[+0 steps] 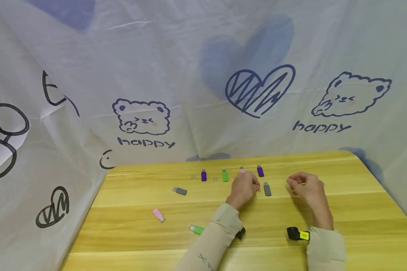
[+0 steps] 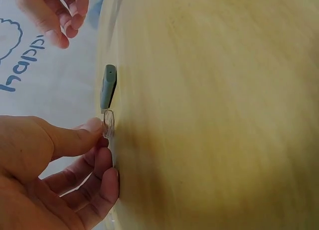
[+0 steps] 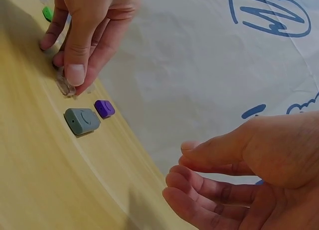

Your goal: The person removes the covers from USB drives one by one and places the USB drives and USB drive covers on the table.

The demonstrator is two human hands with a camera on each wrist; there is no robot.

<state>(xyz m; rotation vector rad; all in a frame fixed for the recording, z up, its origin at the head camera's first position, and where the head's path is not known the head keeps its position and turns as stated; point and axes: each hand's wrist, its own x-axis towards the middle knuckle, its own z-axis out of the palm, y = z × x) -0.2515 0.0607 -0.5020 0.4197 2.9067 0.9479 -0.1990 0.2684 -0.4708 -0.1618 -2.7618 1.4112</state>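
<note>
The left hand (image 1: 243, 189) pinches a clear cap (image 2: 108, 124); at its three o'clock lies a grey memory stick (image 1: 267, 189). Farther there, the right hand (image 1: 308, 186) hangs released.

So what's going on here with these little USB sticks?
A person's left hand pinches a small clear cap close to a gray USB stick on the wooden table. The right hand hovers on the other side of that stick, with nothing visible in its fingers. Along the table's far side lie two purple sticks, a green one and a pink one. Another gray, pink and green stick lie scattered further left, connectors showing.
</note>
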